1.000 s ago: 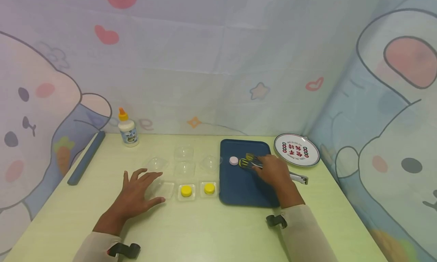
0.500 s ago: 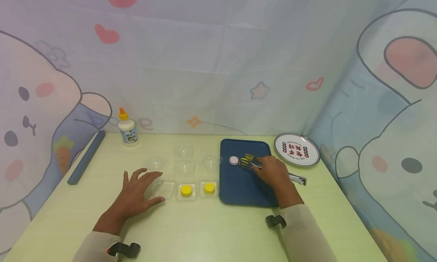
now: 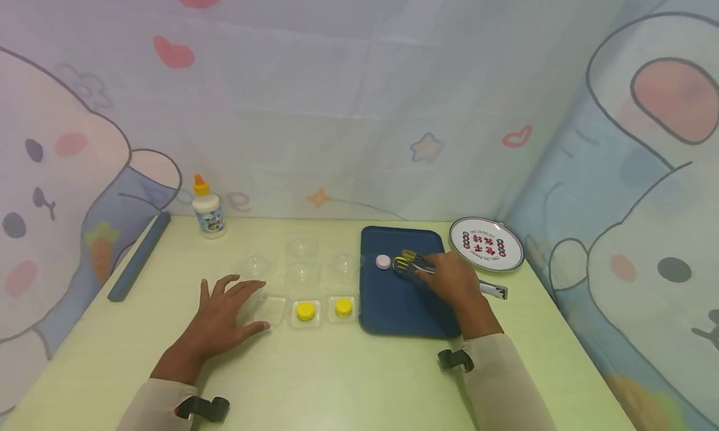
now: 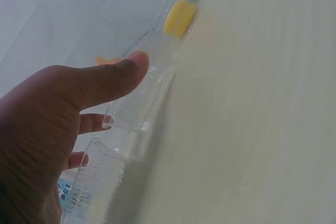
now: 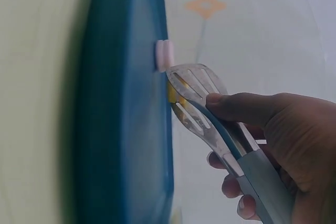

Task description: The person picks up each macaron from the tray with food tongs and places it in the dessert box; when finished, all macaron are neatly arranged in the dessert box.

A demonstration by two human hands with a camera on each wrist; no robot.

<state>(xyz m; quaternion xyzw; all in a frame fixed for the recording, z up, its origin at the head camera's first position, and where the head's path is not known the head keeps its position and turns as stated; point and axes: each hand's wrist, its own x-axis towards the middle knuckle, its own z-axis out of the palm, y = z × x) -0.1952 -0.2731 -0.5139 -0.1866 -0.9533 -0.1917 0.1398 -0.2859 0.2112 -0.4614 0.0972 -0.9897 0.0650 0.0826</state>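
Observation:
My right hand [image 3: 454,278] grips a pair of slotted metal tongs [image 5: 223,132] over the dark blue tray [image 3: 407,315]. A yellow macaron [image 5: 174,94] shows partly behind the tong heads; the rest is hidden. Beside it on the tray lies a pale pink macaron [image 3: 383,262]. With fingers spread, my left hand [image 3: 219,312] stays around the left side of a clear plastic base [image 3: 272,309]. In the left wrist view the thumb [image 4: 137,62] overlaps this base, other fingertips showing beyond it. Two further clear bases hold a yellow macaron [image 3: 306,311] and another yellow macaron [image 3: 344,307].
Several clear lids, one lid [image 3: 302,275] among them, stand behind the bases. A glue bottle [image 3: 209,209] and a grey-blue roll [image 3: 139,257] are at the back left. A printed plate [image 3: 486,245] sits right of the tray, and a patterned curtain [image 3: 314,106] hangs behind.
The head view has shifted slightly up and left. Both hands keep nearly the same place over the table, and the tongs stay at the yellow macaron on the tray.

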